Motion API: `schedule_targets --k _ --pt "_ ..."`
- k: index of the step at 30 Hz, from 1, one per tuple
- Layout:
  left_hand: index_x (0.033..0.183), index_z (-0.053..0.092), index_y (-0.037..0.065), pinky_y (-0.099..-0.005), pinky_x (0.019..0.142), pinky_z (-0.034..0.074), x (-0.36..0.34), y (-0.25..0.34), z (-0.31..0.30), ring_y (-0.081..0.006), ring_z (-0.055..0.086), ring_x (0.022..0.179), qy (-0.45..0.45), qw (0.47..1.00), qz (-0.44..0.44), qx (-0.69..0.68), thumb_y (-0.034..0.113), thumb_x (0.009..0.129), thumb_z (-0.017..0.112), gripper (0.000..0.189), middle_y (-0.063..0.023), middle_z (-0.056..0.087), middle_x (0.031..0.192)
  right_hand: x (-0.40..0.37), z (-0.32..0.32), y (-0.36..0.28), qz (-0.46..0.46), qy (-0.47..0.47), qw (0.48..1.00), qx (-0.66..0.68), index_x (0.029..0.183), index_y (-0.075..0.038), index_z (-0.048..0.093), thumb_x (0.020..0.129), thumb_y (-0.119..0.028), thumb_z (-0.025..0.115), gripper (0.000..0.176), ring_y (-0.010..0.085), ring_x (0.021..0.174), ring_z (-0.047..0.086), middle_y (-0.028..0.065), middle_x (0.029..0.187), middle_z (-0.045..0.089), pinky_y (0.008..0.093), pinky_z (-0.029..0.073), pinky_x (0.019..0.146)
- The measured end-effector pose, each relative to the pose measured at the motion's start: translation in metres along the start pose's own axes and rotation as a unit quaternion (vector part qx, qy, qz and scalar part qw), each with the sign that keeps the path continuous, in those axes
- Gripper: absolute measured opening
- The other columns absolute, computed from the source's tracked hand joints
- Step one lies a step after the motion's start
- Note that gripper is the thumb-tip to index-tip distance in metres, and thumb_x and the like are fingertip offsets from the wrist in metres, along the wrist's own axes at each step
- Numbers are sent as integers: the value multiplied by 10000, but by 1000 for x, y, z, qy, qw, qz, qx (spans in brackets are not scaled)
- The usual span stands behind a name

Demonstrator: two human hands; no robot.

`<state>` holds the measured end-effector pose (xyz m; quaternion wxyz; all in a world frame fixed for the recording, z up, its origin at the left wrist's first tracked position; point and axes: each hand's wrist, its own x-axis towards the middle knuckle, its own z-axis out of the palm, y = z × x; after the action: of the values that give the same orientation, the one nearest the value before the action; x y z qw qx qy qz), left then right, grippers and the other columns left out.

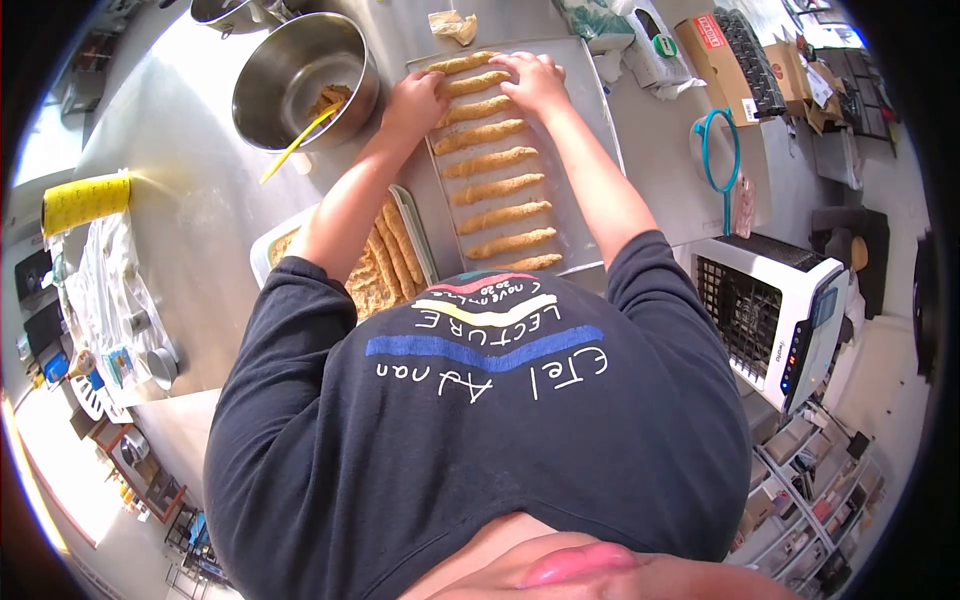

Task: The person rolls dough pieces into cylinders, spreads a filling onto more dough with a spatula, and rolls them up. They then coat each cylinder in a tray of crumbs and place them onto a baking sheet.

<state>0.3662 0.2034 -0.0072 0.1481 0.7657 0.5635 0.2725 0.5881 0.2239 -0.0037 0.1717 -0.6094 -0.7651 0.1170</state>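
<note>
My left hand (pixel 415 101) is at the left end of a dough roll (pixel 476 84) near the far end of a lined metal tray (pixel 598 130), its fingers closed at that end. At the same roll's right end is my right hand (pixel 535 82), fingers bent and pressed to the dough. The roll lies on the tray, with one roll beyond it. Several similar rolls lie side by side, crosswise, down the tray towards me. The fingertips are partly hidden against the dough.
Left of the tray stands a steel bowl (pixel 262 75) with a yellow-handled utensil (pixel 296 146) and some dough. A white-rimmed container (pixel 418 232) of dough strips is near my left forearm. Rightward are a teal-rimmed sieve (pixel 700 150), boxes (pixel 712 62) and a white appliance (pixel 812 335).
</note>
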Motion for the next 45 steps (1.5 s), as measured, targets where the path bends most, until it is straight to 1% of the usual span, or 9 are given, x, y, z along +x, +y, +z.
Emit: schedule_targets --k 2,7,18,22,26,29,30,34,45 --pt "1066 651 45 -389 866 489 4 -1 1 -326 612 962 -45 998 37 17 197 785 640 320 -157 647 1024 10 7 0 7 -68 998 -13 1119 -345 648 756 -310 605 367 221 1164 475 -56 1236 569 425 312 1020" --pt "1054 657 49 -391 872 490 4 -1 1 -313 618 960 -68 997 33 14 200 789 637 306 -155 649 1029 8 9 -3 1 -83 996 -23 1038 -337 679 771 -306 602 280 210 1144 479 -77 1180 599 434 321 990" --pt "995 666 58 -420 855 500 10 -6 -8 -339 611 959 -60 998 1 0 263 794 590 297 -156 650 1028 -6 -16 9 -12 25 999 26 1055 -344 669 733 -307 601 331 237 1040 533 -74 1059 642 442 383 914" --pt "1069 654 35 -401 875 483 -13 -1 -28 -350 607 979 -35 999 -4 -3 241 828 602 321 -192 648 1021 -46 -38 26 -89 50 991 84 1046 -285 676 739 -246 612 316 203 954 583 -43 1022 663 359 413 894" --pt "1052 654 36 -377 799 501 -84 21 -85 -330 628 906 -30 999 -8 -41 196 829 615 277 -182 655 963 -106 -70 29 -98 63 991 70 1021 -208 678 732 -162 611 300 184 919 596 -7 980 657 323 415 879" --pt "1036 661 19 -355 758 509 -166 31 -117 -283 655 816 -25 985 -144 -95 180 843 613 255 -181 664 900 -144 -77 37 -90 44 991 87 1022 -203 678 722 -145 618 310 183 915 594 -4 976 653 323 399 897" --pt "993 667 2 -383 786 494 -192 40 -121 -327 631 866 -18 963 -251 -94 160 825 557 256 -189 659 891 -153 -80 36 -83 34 991 99 1025 -202 677 725 -144 617 311 184 923 590 -2 979 652 322 391 905" --pt "1076 659 23 -357 796 502 -260 46 -112 -274 655 873 -74 894 -429 -106 255 826 581 350 -183 674 954 -164 -82 29 -72 -1 992 100 1031 -201 677 731 -138 613 313 190 968 560 -1 995 648 319 372 923" --pt "1119 621 -14 -321 796 506 -237 63 -80 -258 672 853 -2 862 -497 -96 295 748 667 484 -171 690 935 -172 -89 15 -143 -27 978 146 1032 -213 682 731 -124 607 322 201 968 525 -14 1016 649 318 361 919"
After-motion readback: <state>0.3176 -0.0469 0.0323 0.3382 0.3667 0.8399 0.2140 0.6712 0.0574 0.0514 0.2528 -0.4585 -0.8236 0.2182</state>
